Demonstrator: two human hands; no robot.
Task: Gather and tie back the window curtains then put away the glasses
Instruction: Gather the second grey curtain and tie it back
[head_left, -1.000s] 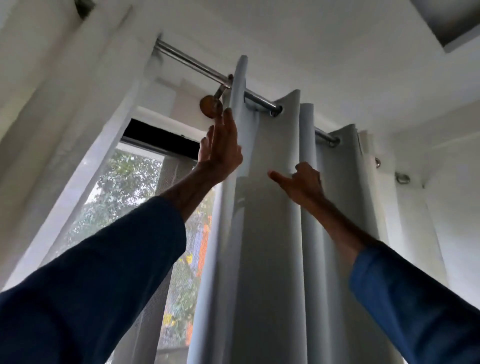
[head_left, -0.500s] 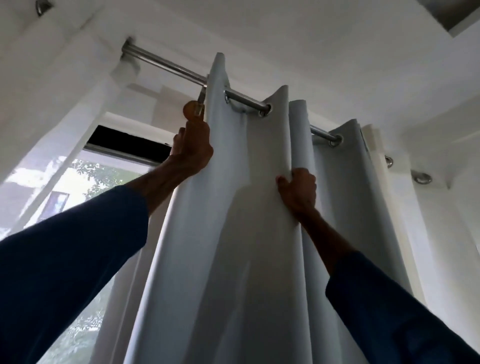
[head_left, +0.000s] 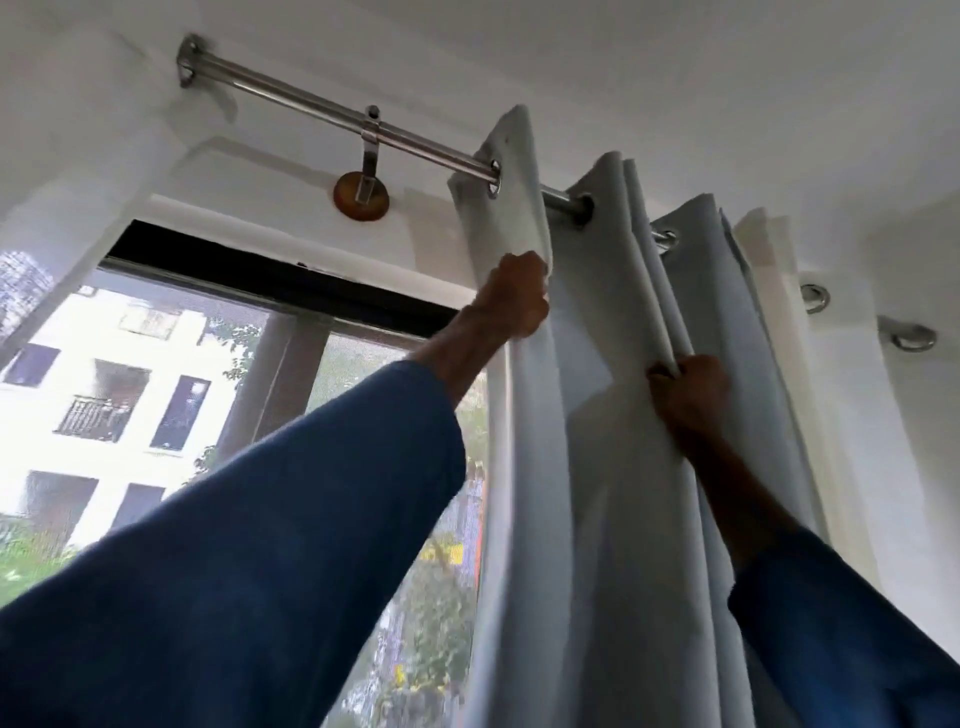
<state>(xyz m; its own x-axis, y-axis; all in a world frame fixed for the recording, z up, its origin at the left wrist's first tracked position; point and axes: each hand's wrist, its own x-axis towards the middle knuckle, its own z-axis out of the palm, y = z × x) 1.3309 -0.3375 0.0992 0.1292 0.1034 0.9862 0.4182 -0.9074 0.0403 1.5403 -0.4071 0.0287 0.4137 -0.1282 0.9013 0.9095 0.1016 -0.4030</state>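
1. Hanging by metal eyelets from a steel rod (head_left: 322, 111) above the window (head_left: 156, 389), the pale grey curtain (head_left: 597, 493) is bunched into deep upright folds at the right side of the glass.
2. The left hand (head_left: 511, 296) has its fingers clenched round the curtain's leading edge, just below the rod.
3. The right hand (head_left: 691, 395), lower down, grips a bunch of inner folds with its fingers curled tight.

I see a steel rod (head_left: 311, 105) under the ceiling, its bracket (head_left: 370, 150) on a round wooden mount (head_left: 361, 200), pale building (head_left: 104, 374) outside, metal ring (head_left: 814, 299) and second ring (head_left: 911, 338) at right.
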